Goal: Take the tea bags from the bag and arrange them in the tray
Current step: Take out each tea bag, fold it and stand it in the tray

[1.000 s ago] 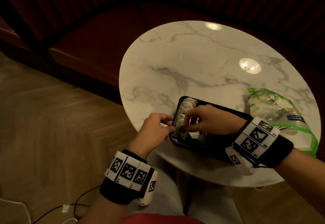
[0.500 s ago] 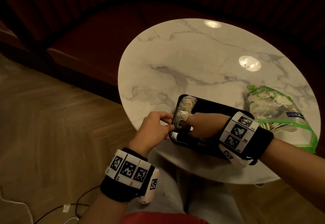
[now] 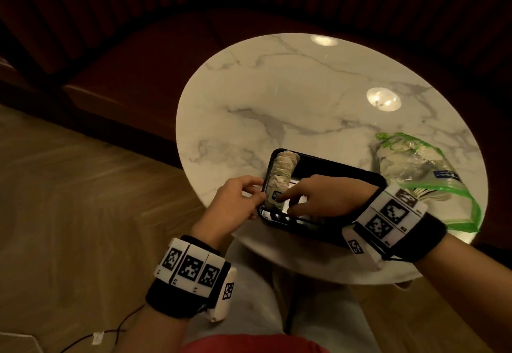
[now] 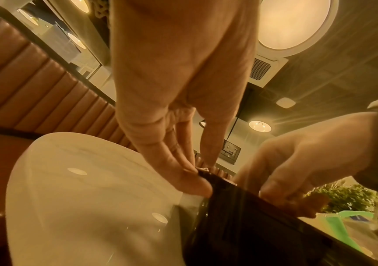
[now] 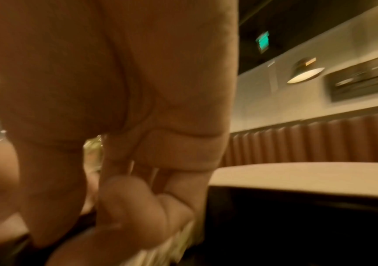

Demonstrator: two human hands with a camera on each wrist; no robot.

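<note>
A black tray [image 3: 336, 171] lies near the front of the round marble table [image 3: 277, 89]. A row of pale tea bags [image 3: 282, 168] stands along its left end. My left hand [image 3: 259, 190] pinches the tray's left rim [image 4: 208, 178]. My right hand [image 3: 288, 204] is down inside the tray, its index finger stretched onto the nearest tea bag's tag. Its other fingers curl round more tea bags [image 5: 172, 246] against the palm. The clear zip bag [image 3: 415, 169] with a green seal lies right of the tray and holds more tea bags.
The table edge runs just in front of the tray, above my lap. A dark red bench [image 3: 138, 75] curves behind the table. The floor is wood [image 3: 69, 214], and a cable [image 3: 91, 336] lies on it at lower left.
My right hand has dropped lower into the tray and slid left, its index finger now out on the nearest tea bag. The left hand keeps its hold on the rim.
</note>
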